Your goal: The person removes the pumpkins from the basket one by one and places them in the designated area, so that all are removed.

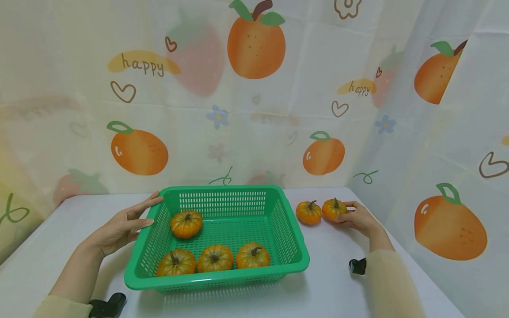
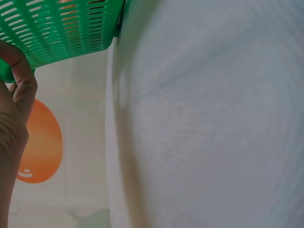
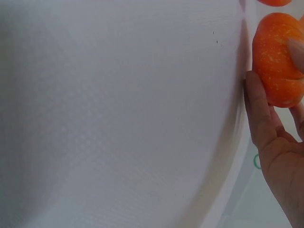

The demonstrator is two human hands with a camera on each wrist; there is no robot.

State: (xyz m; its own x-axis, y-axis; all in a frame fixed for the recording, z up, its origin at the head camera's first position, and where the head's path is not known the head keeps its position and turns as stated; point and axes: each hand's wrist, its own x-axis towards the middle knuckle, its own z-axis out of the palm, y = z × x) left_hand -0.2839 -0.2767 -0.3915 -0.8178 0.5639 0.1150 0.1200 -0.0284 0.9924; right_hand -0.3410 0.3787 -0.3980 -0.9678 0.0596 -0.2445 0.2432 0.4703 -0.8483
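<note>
A green plastic basket (image 1: 222,277) with slotted walls stands on the table, holding several small orange pumpkins, one of them a pumpkin (image 1: 186,224) at the back left. My left hand (image 1: 121,229) grips the basket's left rim, thumb and fingers at its edge; the left wrist view has the fingers bent against the slotted wall (image 2: 71,33). To the right of the basket, my right hand (image 1: 359,219) holds a small pumpkin (image 1: 333,209) between thumb and fingers. Close up in the right wrist view, this pumpkin (image 3: 275,61) has fingers under its side. Another pumpkin (image 1: 308,213) sits between it and the basket.
A white table (image 1: 318,282) carries everything. Behind it and along the right side hangs a pale curtain (image 1: 254,132) printed with fruit. Black wrist devices (image 1: 108,305) show at both sleeves.
</note>
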